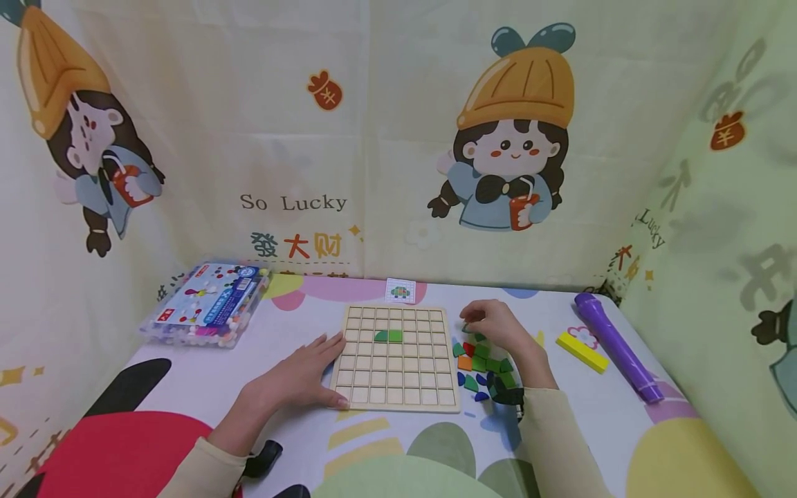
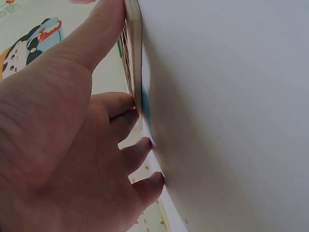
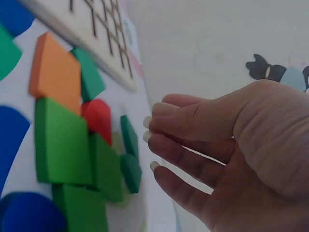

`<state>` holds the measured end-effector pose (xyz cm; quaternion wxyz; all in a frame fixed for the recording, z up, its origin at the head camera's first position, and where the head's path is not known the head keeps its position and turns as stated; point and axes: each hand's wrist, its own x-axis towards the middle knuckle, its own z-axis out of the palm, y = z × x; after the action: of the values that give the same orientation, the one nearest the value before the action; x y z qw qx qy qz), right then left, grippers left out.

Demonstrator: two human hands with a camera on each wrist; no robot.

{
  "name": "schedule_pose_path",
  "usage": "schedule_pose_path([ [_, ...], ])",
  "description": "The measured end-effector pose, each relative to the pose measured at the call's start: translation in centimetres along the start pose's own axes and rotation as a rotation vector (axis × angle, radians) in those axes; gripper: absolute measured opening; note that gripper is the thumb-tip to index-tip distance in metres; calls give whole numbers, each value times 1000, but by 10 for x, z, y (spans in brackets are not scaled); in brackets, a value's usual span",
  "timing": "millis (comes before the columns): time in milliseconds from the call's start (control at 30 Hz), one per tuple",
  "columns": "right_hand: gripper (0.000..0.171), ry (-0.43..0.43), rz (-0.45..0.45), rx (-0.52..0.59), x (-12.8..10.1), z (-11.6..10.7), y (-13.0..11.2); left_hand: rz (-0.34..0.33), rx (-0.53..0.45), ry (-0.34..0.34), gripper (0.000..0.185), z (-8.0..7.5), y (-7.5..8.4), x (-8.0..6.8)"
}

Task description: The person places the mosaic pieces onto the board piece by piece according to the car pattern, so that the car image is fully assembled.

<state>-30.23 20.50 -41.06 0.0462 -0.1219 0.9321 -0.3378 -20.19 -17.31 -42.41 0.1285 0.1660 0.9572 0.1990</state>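
My left hand (image 1: 301, 373) lies with spread fingers along the left side of a wooden grid board (image 1: 398, 408), thumb by its near corner. In the left wrist view, thumb and fingertips meet the board's edge (image 2: 136, 58). A dark green rounded piece (image 1: 381, 336) and a light green square (image 1: 395, 336) sit side by side in the grid. Right of the board, my right hand (image 1: 495, 325) hovers at the far end of a pile of coloured pieces. Its thumb and fingertips (image 3: 161, 108) are close together beside a dark green piece (image 3: 129, 135), with nothing visible between them.
The pile has green squares (image 3: 63, 142), an orange square (image 1: 464, 363) and blue rounded pieces (image 1: 481, 397). A small pattern card (image 1: 400, 290) lies behind the board. At left is a clear plastic box (image 1: 205, 304); at right, a yellow block (image 1: 582, 351) and a purple tube (image 1: 616, 346).
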Motion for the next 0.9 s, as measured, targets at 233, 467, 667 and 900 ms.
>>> schedule_pose_path([
  [233,23,9,49,-30,3,4,8,-2,6,0,115,1,0,0],
  [467,22,17,91,-85,6,11,12,9,7,4,115,-1,2,-2],
  [667,18,22,109,-97,5,14,10,24,4,12,115,-2,3,-4],
  [900,13,6,115,-99,6,15,9,15,0,16,114,0,2,-2],
])
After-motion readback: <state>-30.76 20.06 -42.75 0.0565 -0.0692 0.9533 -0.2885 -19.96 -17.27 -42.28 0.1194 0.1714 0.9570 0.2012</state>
